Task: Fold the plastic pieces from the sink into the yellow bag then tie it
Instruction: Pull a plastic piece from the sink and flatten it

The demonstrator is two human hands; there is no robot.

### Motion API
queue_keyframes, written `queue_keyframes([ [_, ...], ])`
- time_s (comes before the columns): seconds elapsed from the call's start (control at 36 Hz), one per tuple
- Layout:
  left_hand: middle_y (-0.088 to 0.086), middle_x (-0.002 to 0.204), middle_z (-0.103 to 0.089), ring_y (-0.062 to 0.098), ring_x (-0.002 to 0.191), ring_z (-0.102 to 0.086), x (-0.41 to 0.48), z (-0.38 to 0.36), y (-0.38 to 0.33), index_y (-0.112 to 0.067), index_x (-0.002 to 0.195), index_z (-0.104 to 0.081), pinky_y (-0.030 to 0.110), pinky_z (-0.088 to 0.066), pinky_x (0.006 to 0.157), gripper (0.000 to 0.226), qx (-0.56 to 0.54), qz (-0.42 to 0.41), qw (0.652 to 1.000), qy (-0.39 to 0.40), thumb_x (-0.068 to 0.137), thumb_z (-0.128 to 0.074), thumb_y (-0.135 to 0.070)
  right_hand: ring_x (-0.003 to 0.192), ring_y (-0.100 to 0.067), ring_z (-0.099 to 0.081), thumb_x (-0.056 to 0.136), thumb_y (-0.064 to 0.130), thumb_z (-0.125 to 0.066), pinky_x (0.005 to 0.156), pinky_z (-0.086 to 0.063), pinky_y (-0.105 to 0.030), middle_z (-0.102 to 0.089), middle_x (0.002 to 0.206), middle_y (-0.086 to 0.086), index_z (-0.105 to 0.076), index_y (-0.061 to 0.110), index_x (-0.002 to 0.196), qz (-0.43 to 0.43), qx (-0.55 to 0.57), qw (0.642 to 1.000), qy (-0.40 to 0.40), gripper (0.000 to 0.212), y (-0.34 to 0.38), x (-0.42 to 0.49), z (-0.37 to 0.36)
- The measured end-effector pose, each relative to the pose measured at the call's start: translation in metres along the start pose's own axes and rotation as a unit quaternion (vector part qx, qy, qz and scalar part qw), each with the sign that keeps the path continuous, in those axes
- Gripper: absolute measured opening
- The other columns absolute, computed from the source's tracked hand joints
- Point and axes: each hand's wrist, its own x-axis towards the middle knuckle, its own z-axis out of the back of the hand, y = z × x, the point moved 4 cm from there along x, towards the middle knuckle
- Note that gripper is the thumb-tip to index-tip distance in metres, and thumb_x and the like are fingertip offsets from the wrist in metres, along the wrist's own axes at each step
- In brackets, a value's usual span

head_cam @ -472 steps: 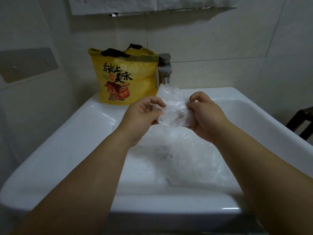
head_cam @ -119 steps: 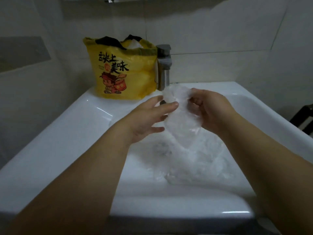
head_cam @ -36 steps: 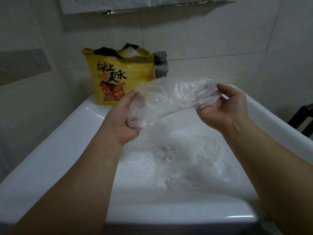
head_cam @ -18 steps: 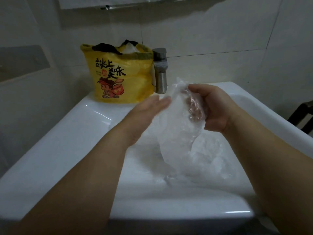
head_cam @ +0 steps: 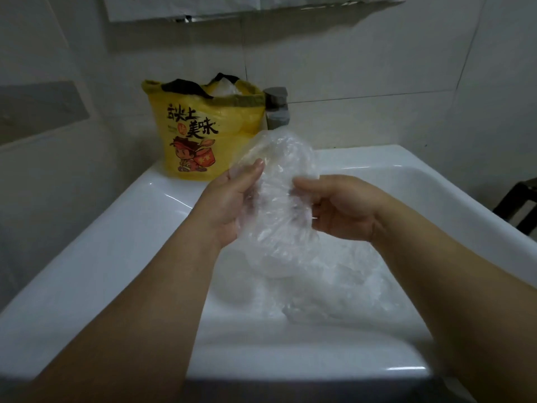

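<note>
1. Hands: my right hand (head_cam: 340, 210) pinches the plastic piece (head_cam: 279, 181) with curled fingers; my left hand (head_cam: 229, 207) lies straight-fingered against it, palm blurred behind the film.
2. The piece hangs above the sink (head_cam: 116, 242), hiding the faucet (head_cam: 277, 110) base.
3. In the basin lies more plastic (head_cam: 334, 289), outline unclear.
4. The yellow bag (head_cam: 203, 135) stands on the back rim.

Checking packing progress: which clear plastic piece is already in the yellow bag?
The crumpled piece poking out of the yellow bag. The held piece is between the left hand and right hand; the loose plastic lies in the sink.
</note>
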Motion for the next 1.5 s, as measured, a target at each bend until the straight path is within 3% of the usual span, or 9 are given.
queue_keyframes([
  [0.22,0.002,0.115,-0.063,0.018,0.104,-0.05,0.012,0.026,-0.002,-0.018,0.103,-0.072,0.04,-0.031,0.113,0.041,-0.087,0.026,0.989,-0.117,0.068,-0.086,-0.034,0.065,-0.016,-0.07,0.098,0.021,-0.051,0.062,-0.06,-0.03,-0.072,0.075,-0.007,-0.066,0.006,0.086,0.072,0.112,0.989,-0.06,0.024,0.015,-0.002,0.015],
  [0.44,0.005,0.101,-0.071,0.019,0.087,-0.066,0.002,0.023,0.012,-0.013,0.11,-0.065,0.033,-0.052,0.08,0.061,0.0,0.185,0.982,-0.04,0.061,-0.077,-0.047,0.069,-0.02,-0.072,0.1,0.028,-0.047,0.059,-0.059,-0.03,-0.074,0.081,-0.009,-0.063,0.004,0.101,0.035,0.075,0.992,-0.097,0.029,0.008,0.001,0.024],
  [0.61,-0.008,0.064,-0.064,0.0,0.053,-0.056,0.002,0.017,0.001,-0.017,0.084,-0.059,0.013,-0.048,0.05,0.008,-0.068,0.081,0.992,-0.073,0.091,-0.063,-0.019,0.06,-0.023,-0.071,0.096,0.024,-0.056,0.045,-0.055,-0.03,-0.073,0.078,-0.011,-0.064,0.0,0.101,0.004,0.055,0.98,-0.191,0.025,0.006,-0.004,0.035],
  [0.75,-0.006,0.074,-0.07,0.006,0.072,-0.061,-0.001,0.019,-0.008,-0.029,0.11,-0.057,0.025,-0.05,0.076,0.025,-0.063,-0.01,0.995,-0.076,0.096,-0.056,-0.009,0.076,-0.017,-0.066,0.1,0.019,-0.049,0.054,-0.054,-0.031,-0.053,0.112,-0.005,-0.036,0.028,0.144,0.08,0.116,0.968,-0.209,0.046,0.014,-0.003,0.044],
  [0.86,-0.004,0.071,-0.065,0.003,0.062,-0.062,-0.004,0.017,-0.014,-0.021,0.095,-0.067,0.026,-0.049,0.077,0.021,-0.069,-0.014,0.995,-0.067,0.096,-0.052,-0.007,0.071,-0.016,-0.066,0.099,0.011,-0.048,0.055,-0.055,-0.026,-0.058,0.106,-0.006,-0.06,0.022,0.119,0.101,0.125,0.979,-0.122,0.026,0.02,-0.006,0.037],
  [1.03,0.001,0.091,-0.05,0.012,0.084,-0.053,-0.007,0.02,-0.016,-0.013,0.111,-0.06,0.025,-0.05,0.084,0.034,0.13,-0.073,0.987,-0.066,0.085,-0.062,0.009,0.095,-0.025,-0.065,0.082,-0.015,-0.058,0.075,-0.058,-0.028,-0.059,0.117,-0.012,-0.049,0.002,0.136,0.123,-0.052,0.979,-0.15,0.057,0.019,-0.009,0.038],
  [1.14,-0.005,0.079,-0.045,0.009,0.074,-0.048,-0.01,0.024,-0.014,-0.014,0.109,-0.066,0.026,-0.05,0.078,0.032,0.315,-0.121,0.935,-0.114,0.08,-0.074,-0.001,0.084,-0.012,-0.057,0.087,0.0,-0.064,0.071,-0.044,-0.017,-0.061,0.111,-0.005,-0.052,0.01,0.137,0.15,-0.419,0.86,-0.248,0.052,0.018,-0.01,0.042],
  [1.28,-0.007,0.075,-0.053,0.009,0.077,-0.054,-0.013,0.026,-0.018,-0.022,0.08,-0.064,0.017,-0.044,0.07,0.012,0.401,-0.166,0.888,-0.151,0.083,-0.076,-0.019,0.068,-0.007,-0.051,0.096,0.023,-0.056,0.057,-0.036,-0.019,-0.059,0.081,0.004,-0.066,0.009,0.111,0.171,-0.511,0.803,-0.256,0.023,0.018,-0.007,0.046],
  [1.5,0.007,0.099,-0.065,0.015,0.091,-0.062,-0.01,0.014,-0.02,-0.007,0.102,-0.06,0.03,-0.052,0.089,0.009,0.102,-0.099,0.987,-0.08,0.098,-0.054,-0.011,0.085,-0.02,-0.06,0.098,0.014,-0.05,0.077,-0.048,-0.028,-0.061,0.088,-0.004,-0.058,0.013,0.087,0.223,-0.113,0.949,-0.194,0.014,0.026,-0.006,0.038],
])
